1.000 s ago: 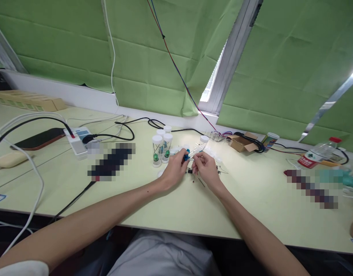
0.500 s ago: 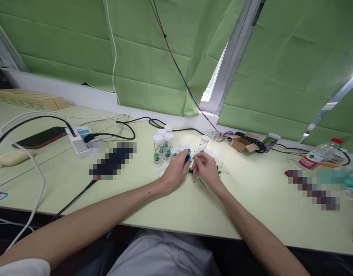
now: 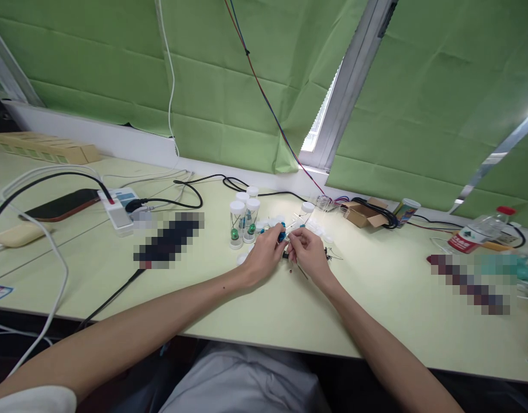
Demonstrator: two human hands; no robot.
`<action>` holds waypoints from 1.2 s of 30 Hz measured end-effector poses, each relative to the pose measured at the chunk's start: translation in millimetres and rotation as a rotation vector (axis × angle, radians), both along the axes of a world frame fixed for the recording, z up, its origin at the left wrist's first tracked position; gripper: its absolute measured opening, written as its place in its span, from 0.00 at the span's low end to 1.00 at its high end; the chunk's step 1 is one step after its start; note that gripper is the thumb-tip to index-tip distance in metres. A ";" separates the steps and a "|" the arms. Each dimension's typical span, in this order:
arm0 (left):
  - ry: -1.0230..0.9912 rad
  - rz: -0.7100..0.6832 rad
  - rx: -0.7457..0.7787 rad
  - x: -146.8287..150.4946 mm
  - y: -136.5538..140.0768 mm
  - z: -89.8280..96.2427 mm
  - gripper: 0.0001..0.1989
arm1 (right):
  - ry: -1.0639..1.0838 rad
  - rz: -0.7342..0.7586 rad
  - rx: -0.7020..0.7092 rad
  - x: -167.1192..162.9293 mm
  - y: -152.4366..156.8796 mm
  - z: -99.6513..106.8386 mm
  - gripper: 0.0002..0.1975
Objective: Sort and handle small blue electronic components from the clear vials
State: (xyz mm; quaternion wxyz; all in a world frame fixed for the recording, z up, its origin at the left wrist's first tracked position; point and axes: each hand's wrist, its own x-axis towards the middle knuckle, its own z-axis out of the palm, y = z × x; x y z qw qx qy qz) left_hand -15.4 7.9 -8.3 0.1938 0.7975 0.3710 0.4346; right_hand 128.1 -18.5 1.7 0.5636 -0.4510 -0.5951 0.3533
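Close together over the table's middle, my two hands work at one spot. My left hand (image 3: 265,250) is closed on a small blue part (image 3: 282,232) that shows above its fingertips. With its fingertips pinched together, my right hand (image 3: 307,250) meets the left one; what lies in the pinch is too small to make out. Left of them stand several clear tubes with white caps, among them a front tube (image 3: 237,225) holding a green piece. Another white-capped tube (image 3: 307,211) is behind my right hand. Small dark bits and thin wires (image 3: 332,254) lie around the hands.
A power strip (image 3: 117,213) with plugged-in cables stands at left, near a dark phone-like slab (image 3: 63,205). An open cardboard box (image 3: 363,214), a printed canister (image 3: 405,212) and a red-capped bottle (image 3: 481,230) stand at right. Black cables run along the back.
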 end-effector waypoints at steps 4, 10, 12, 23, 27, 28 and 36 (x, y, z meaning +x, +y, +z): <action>-0.024 -0.010 -0.013 0.1 -1.8 3.1 0.04 | 0.004 0.021 0.001 -0.1 0.0 -1.3 0.14; -0.101 -0.047 -0.093 1.8 -2.4 3.4 0.03 | 0.022 0.045 0.022 -0.4 0.6 -2.3 0.14; -0.126 -0.059 -0.115 2.4 -2.8 4.0 0.02 | 0.030 0.056 0.028 -0.7 0.8 -1.8 0.14; -0.232 -0.088 -0.219 3.9 -1.5 3.2 0.03 | 0.035 0.108 0.038 -2.6 -0.6 0.1 0.13; -0.253 -0.110 -0.248 3.7 -0.7 2.0 0.03 | 0.036 0.115 0.039 -2.3 0.2 -0.3 0.14; -0.257 -0.113 -0.254 3.6 -0.8 2.0 0.04 | 0.037 0.117 0.038 -2.2 0.2 -0.4 0.14; -0.277 -0.133 -0.299 3.3 -0.8 1.5 0.04 | 0.015 0.126 0.037 -1.6 -1.4 0.2 0.16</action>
